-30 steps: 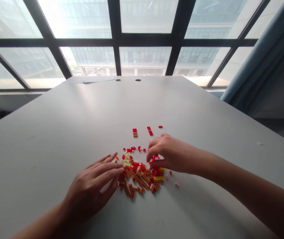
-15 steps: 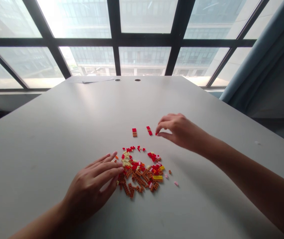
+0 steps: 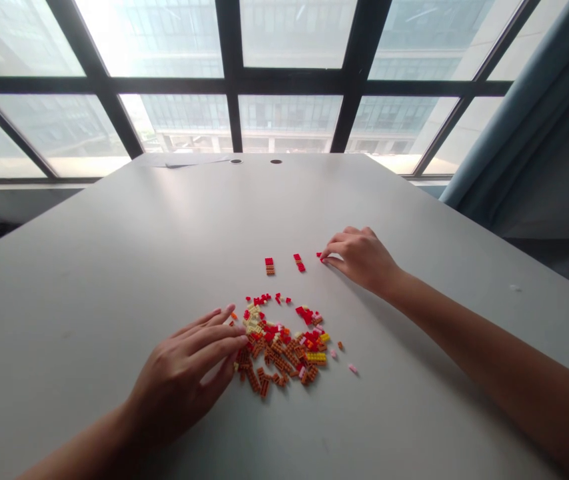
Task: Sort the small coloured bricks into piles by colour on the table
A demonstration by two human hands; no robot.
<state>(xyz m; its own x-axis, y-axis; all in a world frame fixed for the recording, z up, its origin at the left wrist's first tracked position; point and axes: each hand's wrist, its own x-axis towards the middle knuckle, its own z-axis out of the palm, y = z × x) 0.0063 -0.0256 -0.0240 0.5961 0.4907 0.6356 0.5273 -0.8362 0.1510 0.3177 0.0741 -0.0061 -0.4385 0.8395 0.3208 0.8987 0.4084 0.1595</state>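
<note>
My right hand (image 3: 362,259) is over the right-middle of the table, thumb and forefinger pinched on a small red toy brick (image 3: 319,255) at the tabletop. To its left lies a short row of red bricks (image 3: 299,263), and farther left a red and brown group of bricks (image 3: 270,267). My left hand (image 3: 192,367) rests with its fingers stretched out, fingertips at the left edge of a loose brick pile (image 3: 279,353). Brown bricks make up most of that pile, with red, cream, yellow, orange and pink ones mixed in.
The white table (image 3: 189,220) reaches to the window (image 3: 289,123). Near its far edge are two round holes and a flat sheet (image 3: 184,161). A few stray bricks, one of them pink (image 3: 353,369), lie right of the pile. A blue-grey curtain (image 3: 504,127) hangs at right.
My right hand has moved slightly away from me and to the right, bringing the red brick down beside the red row. My left hand has stayed in place.
</note>
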